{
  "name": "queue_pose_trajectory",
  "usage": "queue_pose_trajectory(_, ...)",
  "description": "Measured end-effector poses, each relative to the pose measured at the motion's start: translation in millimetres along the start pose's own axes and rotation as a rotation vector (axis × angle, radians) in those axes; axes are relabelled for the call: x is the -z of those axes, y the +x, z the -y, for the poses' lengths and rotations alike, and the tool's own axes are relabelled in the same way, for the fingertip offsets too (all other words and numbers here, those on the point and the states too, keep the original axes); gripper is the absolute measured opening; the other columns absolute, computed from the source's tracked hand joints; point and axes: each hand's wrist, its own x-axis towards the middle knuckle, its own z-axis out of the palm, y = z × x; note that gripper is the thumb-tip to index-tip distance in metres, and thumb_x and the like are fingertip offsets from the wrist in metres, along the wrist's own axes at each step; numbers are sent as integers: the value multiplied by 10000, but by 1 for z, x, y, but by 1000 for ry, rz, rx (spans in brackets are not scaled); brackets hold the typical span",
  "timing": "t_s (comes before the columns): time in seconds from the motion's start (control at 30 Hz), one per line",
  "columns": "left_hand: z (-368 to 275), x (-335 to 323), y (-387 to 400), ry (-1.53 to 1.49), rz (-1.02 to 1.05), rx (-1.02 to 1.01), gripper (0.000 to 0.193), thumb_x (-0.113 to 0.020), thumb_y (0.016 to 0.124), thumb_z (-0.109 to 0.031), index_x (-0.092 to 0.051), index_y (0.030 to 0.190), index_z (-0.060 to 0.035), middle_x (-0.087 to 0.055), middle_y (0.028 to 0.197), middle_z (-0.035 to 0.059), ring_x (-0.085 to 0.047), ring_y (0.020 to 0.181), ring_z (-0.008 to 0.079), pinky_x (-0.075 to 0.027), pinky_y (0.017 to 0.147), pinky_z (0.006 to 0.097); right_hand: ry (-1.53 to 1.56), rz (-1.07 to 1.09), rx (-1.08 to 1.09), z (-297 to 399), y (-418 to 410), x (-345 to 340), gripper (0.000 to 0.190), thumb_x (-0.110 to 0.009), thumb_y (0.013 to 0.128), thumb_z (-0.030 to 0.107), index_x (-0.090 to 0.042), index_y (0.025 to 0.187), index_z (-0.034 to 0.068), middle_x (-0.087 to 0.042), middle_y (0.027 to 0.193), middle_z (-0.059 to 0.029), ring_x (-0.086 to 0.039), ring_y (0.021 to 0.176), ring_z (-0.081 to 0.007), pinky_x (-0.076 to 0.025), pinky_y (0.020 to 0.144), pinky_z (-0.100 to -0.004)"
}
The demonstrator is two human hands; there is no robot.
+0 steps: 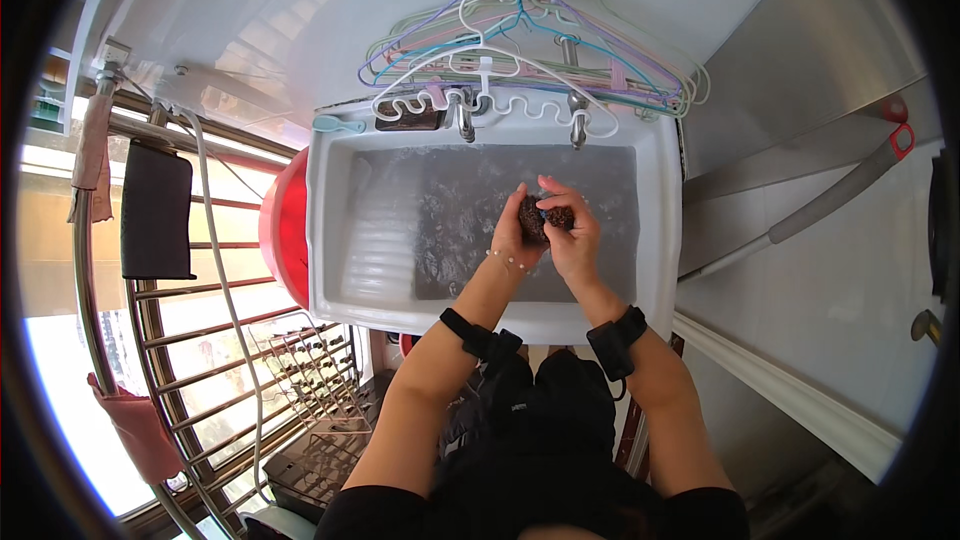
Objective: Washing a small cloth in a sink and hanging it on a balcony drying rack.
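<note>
Both hands are over a white laundry sink (667,240) with ribs on its left side and greyish water in it. My left hand (516,234) holds a dark brown, rough-textured clump (533,219) in its palm. The fingers and thumb of my right hand (574,232) close around a smaller part of similar dark material (559,217), right beside the first. A bit of blue shows between the two. Whether they are one piece or two, I cannot tell.
Plastic hangers (517,82) hang over the sink's back edge, in front of metal taps (466,126). A light blue brush (337,124) lies on the back left corner. A red basin (289,229) stands left of the sink; a grey-handled pole (832,199) leans at right.
</note>
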Motion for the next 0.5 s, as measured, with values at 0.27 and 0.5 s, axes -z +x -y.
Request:
queue_pose_trajectory(0.27,-57,31,35,347,308,428,371,-494,850,-412,-495,671,-87,-586,727,90,-577,668,169,-502,617,301,-499,623,626,35,16,-8,159,-611,515,-10,-544,605,102,-581,808,25,-530,879,-213,-416,790,-346)
queue_pose_trajectory(0.5,-65,-32,8,981,205,405,333,-535,841,-326,-466,628,-80,-586,755,109,-547,649,176,-478,606,295,-621,1003,976,35,17,-14,76,-579,527,141,-524,577,121,-507,684,15,-510,748,-181,-418,740,-319)
